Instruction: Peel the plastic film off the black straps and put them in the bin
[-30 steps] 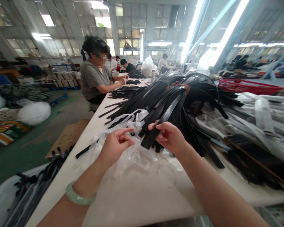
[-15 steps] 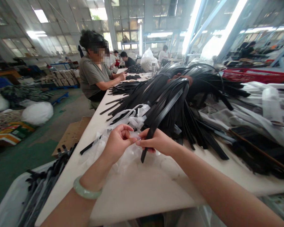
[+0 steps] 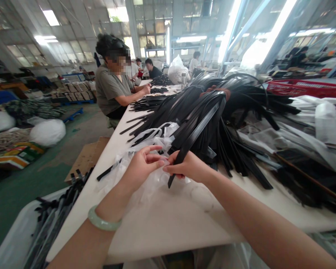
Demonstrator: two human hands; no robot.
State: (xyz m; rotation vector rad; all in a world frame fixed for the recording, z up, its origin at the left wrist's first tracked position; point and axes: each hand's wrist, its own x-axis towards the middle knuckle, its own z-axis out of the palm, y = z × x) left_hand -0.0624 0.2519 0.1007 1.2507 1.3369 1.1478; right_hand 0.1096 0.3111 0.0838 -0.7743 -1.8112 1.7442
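Note:
My right hand [image 3: 189, 166] is closed around the end part of a black strap [image 3: 194, 132], which runs up to a large bundle of black straps [image 3: 168, 112] on the table. Its thumb and fingertip meet at a small, whitish piece too blurred to make out. Close by on the left, my left hand [image 3: 142, 166] has its fingers curled, the fingertips near that same spot; what they hold, if anything, is too small to tell. Crumpled clear plastic [image 3: 154, 183] lies beneath and behind both hands.
A pale table [image 3: 170, 231] stretches forward. At its left edge a person [image 3: 109, 86] works. A white bin [image 3: 14, 231] of black strips stands at lower left, near a cardboard box [image 3: 86, 157]. Right: clear plastic wrap [image 3: 310, 138] and a red basket [image 3: 305, 89].
The fingers of my left hand have loosened and spread slightly. The view has shifted a little, and the strap's lower end sits slightly higher.

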